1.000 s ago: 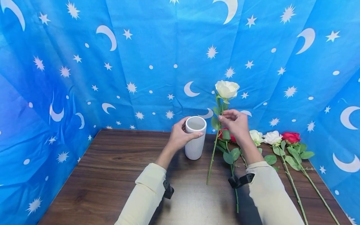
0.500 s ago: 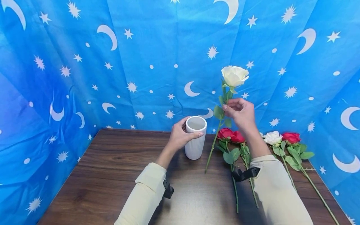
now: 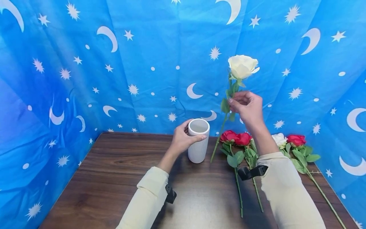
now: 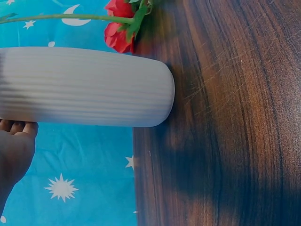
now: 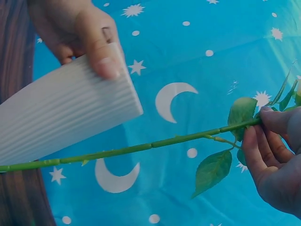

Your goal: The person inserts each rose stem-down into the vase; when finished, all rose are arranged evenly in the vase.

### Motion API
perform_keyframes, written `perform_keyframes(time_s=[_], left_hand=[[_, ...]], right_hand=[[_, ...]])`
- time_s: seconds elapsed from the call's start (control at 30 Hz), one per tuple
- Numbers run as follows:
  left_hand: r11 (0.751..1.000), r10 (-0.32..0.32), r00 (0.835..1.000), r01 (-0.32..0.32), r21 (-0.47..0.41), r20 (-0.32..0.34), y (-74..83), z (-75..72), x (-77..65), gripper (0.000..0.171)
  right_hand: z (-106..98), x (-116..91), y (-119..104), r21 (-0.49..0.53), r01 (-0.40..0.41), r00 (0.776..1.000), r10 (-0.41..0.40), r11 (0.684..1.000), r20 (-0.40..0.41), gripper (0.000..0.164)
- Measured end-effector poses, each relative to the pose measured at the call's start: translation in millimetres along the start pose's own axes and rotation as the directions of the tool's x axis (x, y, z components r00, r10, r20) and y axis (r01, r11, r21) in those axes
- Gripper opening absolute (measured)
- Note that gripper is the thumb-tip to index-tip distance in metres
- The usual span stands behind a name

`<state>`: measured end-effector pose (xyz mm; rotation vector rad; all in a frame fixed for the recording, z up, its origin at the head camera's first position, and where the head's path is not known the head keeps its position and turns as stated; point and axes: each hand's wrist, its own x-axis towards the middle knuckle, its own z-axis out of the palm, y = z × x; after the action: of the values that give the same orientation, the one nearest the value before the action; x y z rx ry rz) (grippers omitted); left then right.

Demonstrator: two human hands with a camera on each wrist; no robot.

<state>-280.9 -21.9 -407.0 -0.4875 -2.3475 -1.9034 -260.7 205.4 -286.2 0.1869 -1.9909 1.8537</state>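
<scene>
A white ribbed vase [image 3: 198, 151] stands upright on the table, its mouth facing up. My left hand [image 3: 183, 137] grips it near the rim, thumb across the front and fingers behind. In the right wrist view that thumb lies along the ribbed side of the vase [image 5: 70, 108]. My right hand [image 3: 248, 107] pinches the stem of a white rose [image 3: 243, 66] just under its upper leaves. The bloom is up, and the stem slants down to the left, its lower end beside the vase. Across the right wrist view runs the rose's green stem [image 5: 183, 138].
Right of the vase, red roses [image 3: 228, 136] lie with stems toward me. Another white rose [image 3: 279, 139] and a red rose [image 3: 296, 140] lie farther right, partly behind my forearm. A blue cloth [image 3: 160, 41] with moons and stars hangs behind the wooden table [image 3: 123, 159].
My right hand has risen and moved right with the white rose, lifting its stem end higher beside the vase. My left hand and the vase have stayed in place.
</scene>
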Motion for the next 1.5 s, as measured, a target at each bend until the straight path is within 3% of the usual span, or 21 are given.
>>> perform_keyframes(time_s=[0.2, 0.6, 0.87, 1.5], left_hand=[[1.000, 0.013, 1.000, -0.013, -0.003, -0.003, 0.3, 0.0, 0.5, 0.076], [1.000, -0.009, 1.000, 0.009, 0.021, -0.003, -2.3, 0.4, -0.7, 0.077], [1.000, -0.009, 1.000, 0.009, 0.029, -0.002, -0.6, 0.2, -1.6, 0.078], [1.000, -0.003, 1.000, 0.003, 0.010, -0.005, 2.1, -0.3, -4.6, 0.076]], right_hand=[[-0.2, 6.3, -18.4, 0.092, 0.041, 0.999, -0.041, 0.995, -0.003, 0.023], [-1.1, 18.8, -51.5, 0.237, 0.097, 0.995, -0.097, 0.967, -0.012, 0.022], [-0.5, 26.8, -72.3, 0.287, 0.152, 0.988, -0.146, 0.946, -0.044, 0.020], [-0.1, 38.1, -115.1, 0.292, 0.213, 0.977, -0.192, 0.932, -0.098, 0.013]])
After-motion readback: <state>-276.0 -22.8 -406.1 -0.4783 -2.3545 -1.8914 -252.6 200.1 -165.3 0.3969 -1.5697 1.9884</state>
